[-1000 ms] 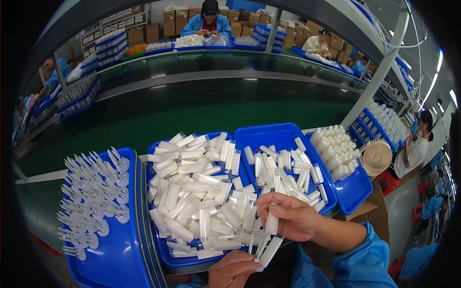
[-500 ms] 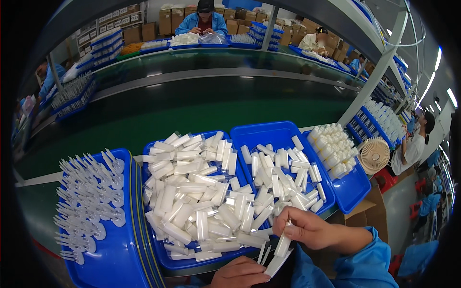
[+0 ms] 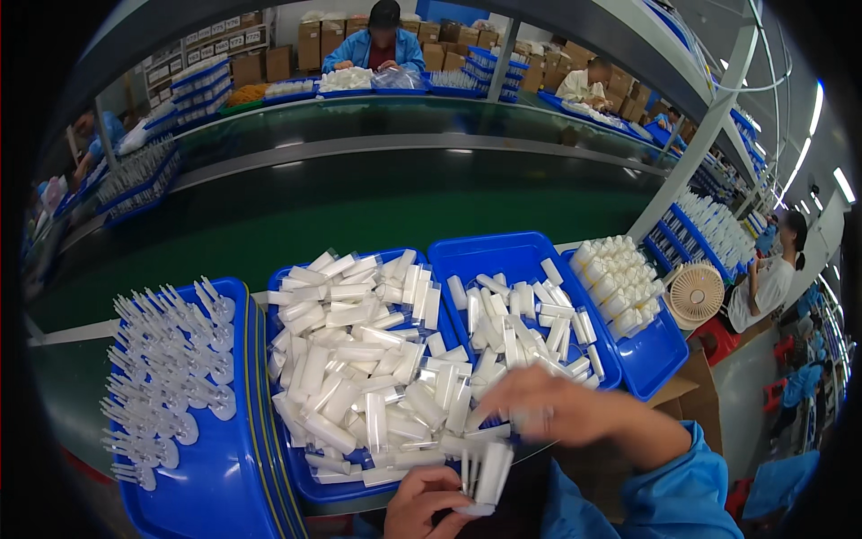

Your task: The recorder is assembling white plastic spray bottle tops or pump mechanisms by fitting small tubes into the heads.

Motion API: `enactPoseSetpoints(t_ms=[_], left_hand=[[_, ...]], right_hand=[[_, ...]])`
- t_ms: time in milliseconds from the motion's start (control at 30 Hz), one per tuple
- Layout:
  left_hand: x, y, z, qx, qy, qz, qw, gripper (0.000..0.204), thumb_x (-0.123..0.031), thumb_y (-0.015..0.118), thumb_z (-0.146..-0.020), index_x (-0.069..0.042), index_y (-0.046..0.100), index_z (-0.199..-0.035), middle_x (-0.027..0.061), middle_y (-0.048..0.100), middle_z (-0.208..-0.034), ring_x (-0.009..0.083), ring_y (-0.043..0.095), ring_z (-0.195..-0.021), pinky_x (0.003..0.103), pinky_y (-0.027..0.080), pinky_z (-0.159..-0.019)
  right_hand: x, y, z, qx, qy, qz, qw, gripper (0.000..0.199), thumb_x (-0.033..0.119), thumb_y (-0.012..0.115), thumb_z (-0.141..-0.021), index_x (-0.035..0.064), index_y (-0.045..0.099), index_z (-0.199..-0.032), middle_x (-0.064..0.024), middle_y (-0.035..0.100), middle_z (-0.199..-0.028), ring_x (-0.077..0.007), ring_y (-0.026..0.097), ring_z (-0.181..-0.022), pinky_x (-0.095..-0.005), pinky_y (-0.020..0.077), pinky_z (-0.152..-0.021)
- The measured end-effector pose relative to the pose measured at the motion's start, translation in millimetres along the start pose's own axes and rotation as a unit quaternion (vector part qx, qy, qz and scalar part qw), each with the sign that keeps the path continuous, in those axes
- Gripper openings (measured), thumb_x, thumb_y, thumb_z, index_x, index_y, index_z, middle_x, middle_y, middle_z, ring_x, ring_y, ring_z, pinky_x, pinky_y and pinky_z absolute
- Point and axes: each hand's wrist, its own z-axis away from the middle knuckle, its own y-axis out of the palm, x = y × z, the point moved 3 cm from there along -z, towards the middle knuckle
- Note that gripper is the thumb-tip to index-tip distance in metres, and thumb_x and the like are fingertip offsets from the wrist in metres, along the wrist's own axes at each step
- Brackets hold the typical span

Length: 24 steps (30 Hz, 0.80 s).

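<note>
Low in the picture, my left hand (image 3: 424, 505) is closed on a white plastic part with a flat base and thin upright prongs; a white rectangular piece (image 3: 493, 472) stands upright beside the prongs. Above and to the right, my right hand (image 3: 575, 409) is over the near edges of the two middle trays, its fingers smeared by motion, so whether it holds anything is unclear. White rectangular pieces with clear film at their ends lie heaped in the larger blue tray (image 3: 310, 490). More white pieces lie in the blue tray (image 3: 489, 247) right of it.
Stacked blue trays (image 3: 215, 490) at left carry white pronged parts (image 3: 171, 359). On the right, a blue tray (image 3: 660, 359) holds white bottle-shaped pieces (image 3: 620, 278), beside a beige fan (image 3: 699, 295). Behind runs a green conveyor belt (image 3: 359, 198); other people work beyond it.
My right hand has left the piece at my left hand and moved up over the trays. My left hand has turned its part more upright, with the white piece still beside the prongs.
</note>
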Motion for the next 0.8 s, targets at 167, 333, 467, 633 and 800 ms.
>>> enactPoseSetpoints(t_ms=[167,333,467,633,800], left_hand=[[-9,-7,-9,0.057,0.125,-0.172,0.975,0.011,-0.018,0.073,-0.071,-0.010,0.065,-0.072,0.0125,0.058,-0.107,0.0312,0.042,-0.114,0.036,0.042,-0.083],[-36,-7,-16,-0.012,0.210,-0.155,0.965,0.015,-0.014,0.072,-0.072,-0.004,0.064,-0.080,0.0148,0.059,-0.089,0.0308,0.054,-0.095,0.041,0.043,-0.082],[-40,-10,-15,-0.048,0.210,-0.132,0.968,0.014,-0.016,0.072,-0.071,-0.005,0.067,-0.077,0.0098,0.061,-0.076,0.0336,0.056,-0.087,0.052,0.038,-0.089],[-31,-7,-17,-0.049,0.215,-0.158,0.962,0.011,-0.011,0.071,-0.067,-0.008,0.068,-0.077,0.0065,0.062,-0.073,0.0321,0.056,-0.083,0.050,0.037,-0.089],[-31,-1,-23,-0.060,0.220,-0.165,0.960,0.008,-0.009,0.070,-0.068,-0.009,0.068,-0.076,0.0052,0.062,-0.073,0.0265,0.057,-0.079,0.048,0.037,-0.085]], right_hand=[[-113,-61,13,-0.041,0.262,0.475,0.839,0.030,0.013,0.062,-0.072,0.0033,0.059,-0.100,-0.0149,0.057,-0.104,-0.0316,0.053,-0.092,-0.0391,0.0434,-0.083],[-159,-65,23,0.010,0.286,0.493,0.822,0.026,0.012,0.062,-0.070,0.0021,0.057,-0.093,-0.0154,0.057,-0.093,-0.0317,0.055,-0.087,-0.0397,0.0454,-0.077],[-135,-62,5,-0.041,0.343,0.453,0.822,0.028,0.005,0.055,-0.074,0.0023,0.052,-0.102,-0.0128,0.058,-0.090,-0.0243,0.058,-0.076,-0.0324,0.0485,-0.066],[-59,-25,-6,-0.278,0.278,-0.194,0.899,0.027,0.016,0.053,-0.089,0.0073,0.047,-0.114,-0.0030,0.054,-0.088,-0.0078,0.051,-0.072,-0.0212,0.0434,-0.061],[-10,19,-9,-0.145,0.269,-0.498,0.811,0.038,0.020,0.048,-0.093,0.0083,0.041,-0.129,-0.0012,0.052,-0.092,-0.0079,0.049,-0.083,-0.0223,0.0421,-0.070]])
